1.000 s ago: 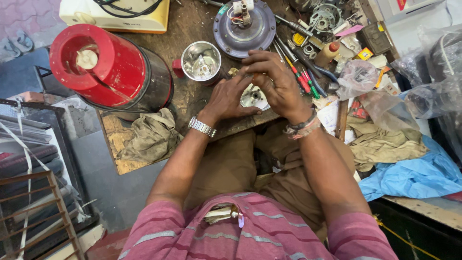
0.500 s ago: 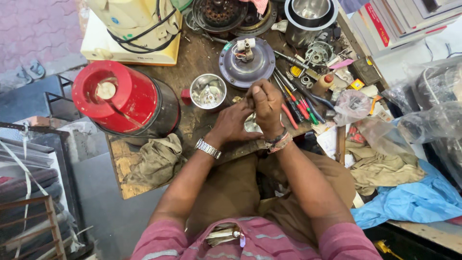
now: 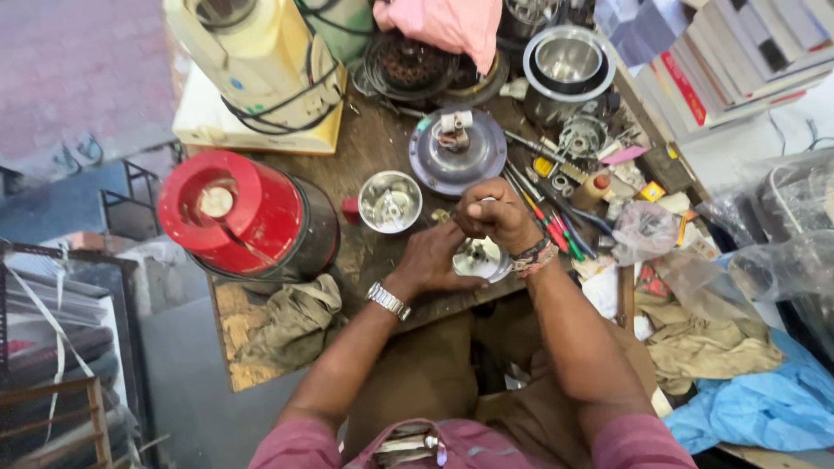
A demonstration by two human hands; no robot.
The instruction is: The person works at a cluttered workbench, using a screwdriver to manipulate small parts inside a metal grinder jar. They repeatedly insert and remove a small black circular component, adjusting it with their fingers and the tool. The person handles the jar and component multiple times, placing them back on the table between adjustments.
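A small round silvery metal part (image 3: 480, 258) lies on the wooden workbench (image 3: 373, 143) near its front edge. My left hand (image 3: 432, 260) rests against the part's left side and holds it. My right hand (image 3: 495, 215) is closed in a fist just above the part; what it grips is hidden by the fingers. A steel wristwatch (image 3: 387, 300) is on my left wrist, thread bands on the right.
A red cylindrical appliance (image 3: 248, 215) lies at left, a small steel bowl (image 3: 390, 201) and a grey metal disc (image 3: 457, 152) beyond my hands. Screwdrivers (image 3: 556, 221) lie at right. Rags, plastic bags, a steel pot (image 3: 569, 62) and a cream mixer base (image 3: 261, 65) crowd the bench.
The view has tilted up and pulled back, showing more of the bench's far side. My right hand has curled into a fist over the metal part; my left hand stays beside it.
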